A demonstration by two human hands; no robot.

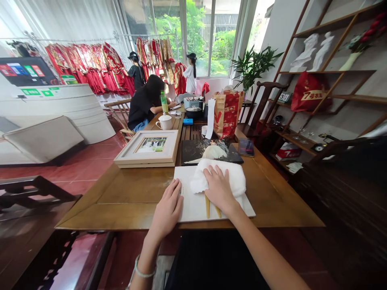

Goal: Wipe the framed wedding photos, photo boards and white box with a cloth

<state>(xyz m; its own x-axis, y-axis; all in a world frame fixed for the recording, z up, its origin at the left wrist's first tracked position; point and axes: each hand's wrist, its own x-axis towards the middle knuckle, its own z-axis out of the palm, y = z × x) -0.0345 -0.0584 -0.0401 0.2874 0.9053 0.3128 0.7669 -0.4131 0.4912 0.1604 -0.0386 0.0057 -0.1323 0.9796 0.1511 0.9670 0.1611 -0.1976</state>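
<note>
A white board (190, 205) lies flat at the table's near edge. My left hand (169, 207) rests along the board's left edge, its fingers stretched out and holding nothing. A folded white towel (234, 177) covers the board's upper right part. On top of the towel my right hand (218, 186) lies with its fingers spread, pressing it down. Below that hand two yellow tapered strips (207, 207) show on the board; whether they are printed or loose I cannot tell. Just beyond the towel lies a dark photo panel (193, 152) with a figure in a white dress.
A framed photo (149, 148) sits left on the wooden table (121, 205). Farther back stand a lidded white cup (165, 121), a red-and-brown paper bag (228, 114) and a blue box (188, 121). A phone-like object (246, 147) lies right. A person (143, 102) sits at the far left side.
</note>
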